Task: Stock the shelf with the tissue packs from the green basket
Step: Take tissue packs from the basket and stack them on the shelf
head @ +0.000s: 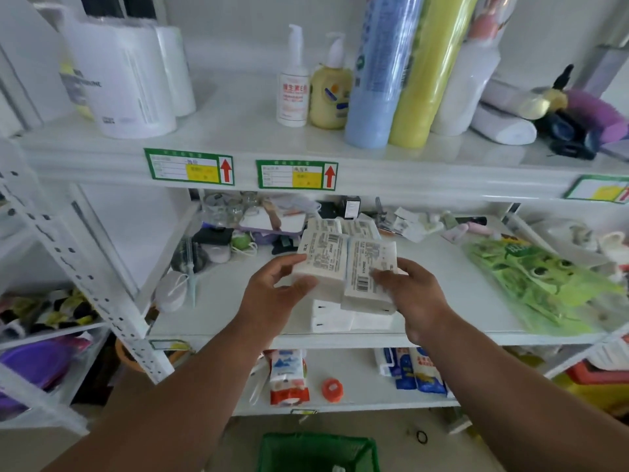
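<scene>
Over the middle shelf (442, 301), my left hand (272, 291) grips a white tissue pack (323, 257) with a printed label. My right hand (415, 294) holds a second labelled tissue pack (369, 277) beside it. Both packs sit on top of other white tissue packs (332, 316) stacked near the shelf's front edge. More labelled packs (340, 228) stand behind them. The green basket (320, 451) is on the floor below me, with only its rim and a little of its inside in view.
Green patterned bags (544, 281) lie on the right of the middle shelf, and masks and small clutter (218, 247) fill its left and back. Bottles (294, 83) and rolls (384, 69) stand on the top shelf. Packets (287, 376) lie on the lower shelf.
</scene>
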